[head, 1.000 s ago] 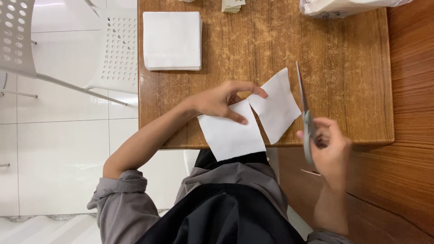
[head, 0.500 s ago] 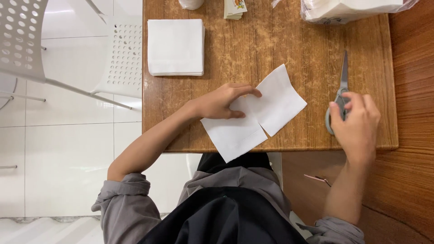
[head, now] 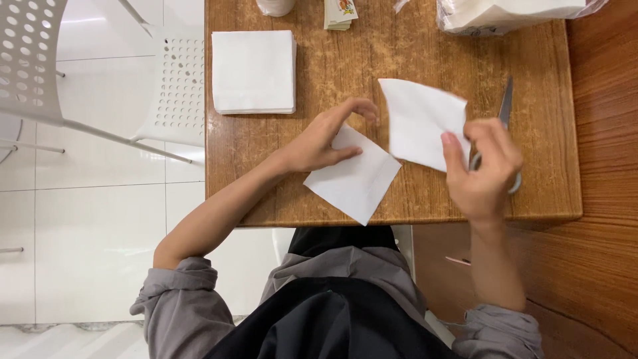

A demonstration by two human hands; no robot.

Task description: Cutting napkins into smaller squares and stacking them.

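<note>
With the napkin already cut in two, the right hand (head: 482, 169) pinches one half-sheet (head: 422, 119) beside the scissors (head: 505, 113), while the left hand (head: 325, 136) presses the other half (head: 352, 179) flat with spread fingers.

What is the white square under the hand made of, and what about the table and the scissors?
The white square under the left hand looks like thin matte paper or tissue: flat, soft-edged, no shine. The table looks like brown wood with streaky grain, though it might be a printed top. The scissors by the right hand look like grey metal: the blade is thin and dull-shiny.
</note>
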